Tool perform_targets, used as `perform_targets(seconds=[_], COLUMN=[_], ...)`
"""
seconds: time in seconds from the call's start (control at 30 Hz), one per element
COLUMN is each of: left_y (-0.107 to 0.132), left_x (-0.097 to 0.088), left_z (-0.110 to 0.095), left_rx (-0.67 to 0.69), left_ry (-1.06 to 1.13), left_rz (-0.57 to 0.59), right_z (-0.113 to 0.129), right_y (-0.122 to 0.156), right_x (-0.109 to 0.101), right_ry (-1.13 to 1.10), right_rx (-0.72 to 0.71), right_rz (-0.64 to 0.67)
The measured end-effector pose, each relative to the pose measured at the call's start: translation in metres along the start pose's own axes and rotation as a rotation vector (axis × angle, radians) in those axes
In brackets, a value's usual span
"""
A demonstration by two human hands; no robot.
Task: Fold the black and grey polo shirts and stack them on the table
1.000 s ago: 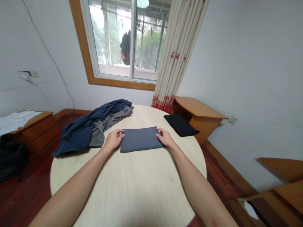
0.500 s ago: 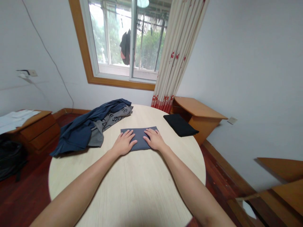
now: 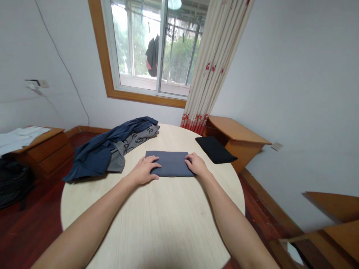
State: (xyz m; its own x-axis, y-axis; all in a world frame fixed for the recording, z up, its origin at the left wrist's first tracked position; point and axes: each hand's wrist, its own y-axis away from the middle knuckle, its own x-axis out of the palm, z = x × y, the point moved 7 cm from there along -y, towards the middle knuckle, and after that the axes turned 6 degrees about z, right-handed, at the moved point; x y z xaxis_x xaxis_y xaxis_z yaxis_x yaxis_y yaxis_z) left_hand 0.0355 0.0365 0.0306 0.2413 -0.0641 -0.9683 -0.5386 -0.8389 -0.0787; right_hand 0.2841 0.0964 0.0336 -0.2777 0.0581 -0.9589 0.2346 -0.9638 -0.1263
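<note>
A folded dark grey-blue garment [image 3: 173,164] lies flat as a neat rectangle on the round pale wooden table [image 3: 165,216]. My left hand [image 3: 144,170] rests over its left end, fingers apart on the fabric and the thumb by the front edge. At the opposite end, my right hand [image 3: 196,163] touches the cloth with bent fingertips and is not closed round it. A folded black garment [image 3: 215,148] sits beyond my right hand. To the left is a loose heap, a navy garment [image 3: 97,155] over a grey one with dark lettering [image 3: 137,139].
Behind the table's right edge stands a brown wooden desk [image 3: 238,130]. A patterned curtain [image 3: 211,74] hangs beside the window. On the left are a wooden cabinet [image 3: 47,149] with white papers on top and a black bag [image 3: 14,183] on the floor.
My hands have slid apart from on top of the folded garment to its two ends, leaving its middle uncovered. The right fingers are more bent. The view has shifted slightly.
</note>
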Motion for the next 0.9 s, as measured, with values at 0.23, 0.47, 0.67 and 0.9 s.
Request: perform_targets(seconds=[0.23,0.47,0.67,0.9], left_y=[0.008,-0.005,-0.013,-0.01], left_x=[-0.023,-0.002,0.016,0.035], left_z=[0.075,0.028,0.033,0.016], left_rx=[-0.396,-0.329,-0.401,-0.36], left_ry=[-0.038,0.223,0.562,1.53], left_rz=[-0.278,-0.184,-0.189,-0.004], right_z=[0.072,0.045,0.003,0.028], right_y=[0.074,0.031,0.008,0.004], right_x=[0.023,0.002,0.021,0.045], right_ry=[-0.524,-0.624,-0.39,-0.589], right_rx=[-0.235,-0.172,0.018,-0.065], right_rz=[0.987,0.241,0.003,0.095])
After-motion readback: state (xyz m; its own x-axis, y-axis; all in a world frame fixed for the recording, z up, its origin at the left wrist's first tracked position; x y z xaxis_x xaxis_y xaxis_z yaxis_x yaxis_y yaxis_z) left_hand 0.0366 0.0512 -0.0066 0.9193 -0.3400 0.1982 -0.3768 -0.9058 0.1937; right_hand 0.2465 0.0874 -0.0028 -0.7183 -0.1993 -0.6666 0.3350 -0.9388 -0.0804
